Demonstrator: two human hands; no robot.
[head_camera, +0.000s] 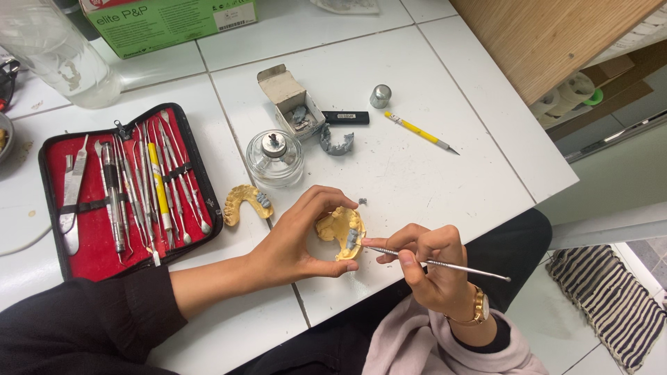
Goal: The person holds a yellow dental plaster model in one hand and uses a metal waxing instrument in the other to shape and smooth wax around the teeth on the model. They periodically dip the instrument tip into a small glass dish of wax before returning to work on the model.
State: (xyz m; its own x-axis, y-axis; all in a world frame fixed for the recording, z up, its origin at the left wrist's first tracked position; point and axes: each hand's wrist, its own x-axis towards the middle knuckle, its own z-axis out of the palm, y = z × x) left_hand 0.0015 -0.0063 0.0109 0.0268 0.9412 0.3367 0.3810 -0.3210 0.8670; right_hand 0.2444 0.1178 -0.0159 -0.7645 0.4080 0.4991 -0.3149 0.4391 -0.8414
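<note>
My left hand (295,239) grips a yellow plaster jaw model (338,227) with grey wax teeth, held just above the white table's near edge. My right hand (431,267) holds a thin metal carving tool (445,264) like a pen; its tip touches the grey wax on the model. A second yellow jaw model (244,201) lies on the table to the left of my left hand.
An open red-lined case of metal instruments (121,187) lies at the left. A glass spirit lamp (275,158), small open cardboard box (292,101), grey wax arch (337,142), black lighter (345,117), metal cap (380,96) and yellow knife (420,132) sit behind. A green box (167,21) stands at the back.
</note>
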